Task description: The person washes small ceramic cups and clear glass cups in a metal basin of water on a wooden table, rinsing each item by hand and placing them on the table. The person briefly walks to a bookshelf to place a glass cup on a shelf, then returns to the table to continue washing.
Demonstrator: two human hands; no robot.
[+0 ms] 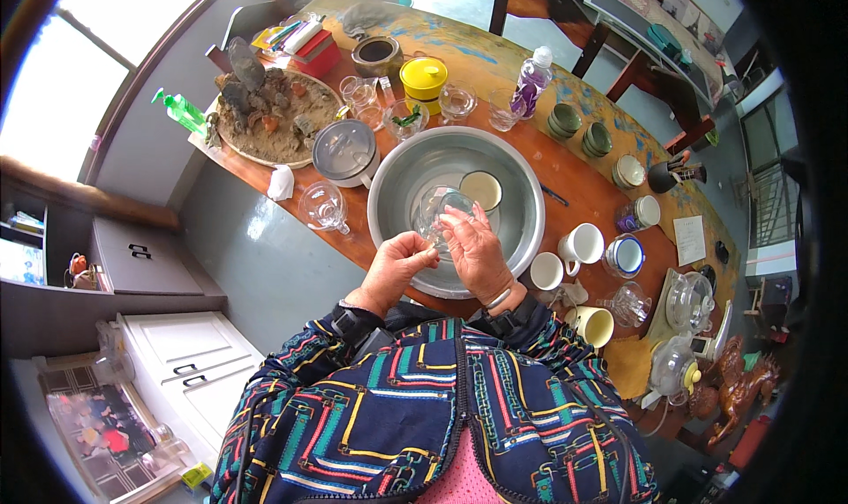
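Over a large metal basin (532, 199), a clear glass cup (430, 206) is held between my two hands. My right hand (478, 249) wraps around its near right side, with a bracelet at the wrist. Thumb and fingertips of my left hand (397, 265) are pinched together at the cup's near edge, apparently on its handle; the fingers partly hide that spot. Inside the basin, behind my right fingers, is a cream-coloured cup (481, 189) with a dark rim. The basin seems to hold shallow water.
Left of the basin stand a glass cup (322, 206) and a lidded container (344, 149). Behind it are a yellow lidded pot (424, 76), glass cups (457, 100) and a purple-labelled bottle (532, 83). White mugs (583, 242), a yellow mug (591, 325) and a glass teapot (672, 365) stand right.
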